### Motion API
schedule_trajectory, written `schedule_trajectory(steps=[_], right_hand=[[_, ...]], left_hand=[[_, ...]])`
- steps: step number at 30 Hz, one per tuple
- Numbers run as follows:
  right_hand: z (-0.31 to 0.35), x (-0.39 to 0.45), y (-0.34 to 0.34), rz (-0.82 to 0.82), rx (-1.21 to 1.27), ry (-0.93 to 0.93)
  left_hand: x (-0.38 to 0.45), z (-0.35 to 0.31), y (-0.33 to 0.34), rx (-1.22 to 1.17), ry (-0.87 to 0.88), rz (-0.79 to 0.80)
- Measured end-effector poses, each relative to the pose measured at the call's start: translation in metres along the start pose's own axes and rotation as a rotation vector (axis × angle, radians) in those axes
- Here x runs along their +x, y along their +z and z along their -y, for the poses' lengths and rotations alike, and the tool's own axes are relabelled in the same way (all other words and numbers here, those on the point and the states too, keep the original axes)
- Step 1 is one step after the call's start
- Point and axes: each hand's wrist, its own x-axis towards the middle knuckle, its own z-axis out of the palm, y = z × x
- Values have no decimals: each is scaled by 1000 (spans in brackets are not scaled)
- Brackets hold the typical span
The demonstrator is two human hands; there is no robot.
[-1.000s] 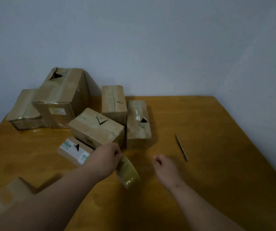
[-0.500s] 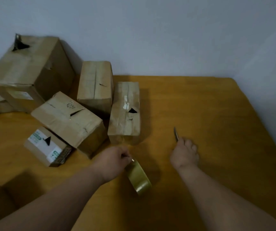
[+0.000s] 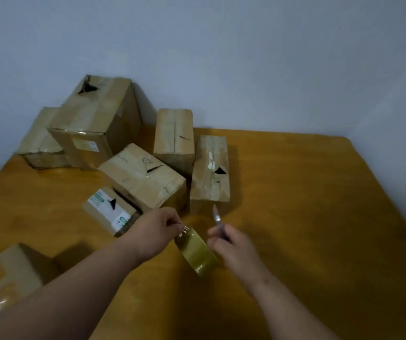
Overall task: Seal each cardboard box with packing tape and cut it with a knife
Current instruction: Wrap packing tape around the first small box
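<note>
My left hand pinches the top of a roll of brownish packing tape, which hangs just above the wooden table. Right beside it, my right hand grips a thin knife with its blade pointing up and away. Several taped cardboard boxes stand behind the hands: a narrow one straight ahead, a medium one, a small labelled one, an upright one and a large one at the back left.
Another box sits behind the large one at the far left. A taped box lies at the near left by my forearm. Pale walls bound the table at the back and right; bare wood fills its right half.
My right hand reached to the knife lying on the table, picked it up and brought it left beside the tape roll. My left hand kept holding the roll.
</note>
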Motion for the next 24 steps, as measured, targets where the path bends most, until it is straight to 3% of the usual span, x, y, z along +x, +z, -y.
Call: schedule_trajectory(steps=[3,9,16,21,24], right_hand=[[20,-29,47,203,-55,-27],[55,-73,149,283,-87,-9],[86,-102,257,158,-276,-242],[88,-102,282,-46,-425,-191],[98,-103,281,19,-382,-139]], left_hand=[[-29,23,-35,-66,-12,-46],[-104,93,-114,-169,-41,-149],[-171,157,-175,-33,49,-425],[-179,172,-189,89,133,-485],[-175,183,-194,-9,72,-484]])
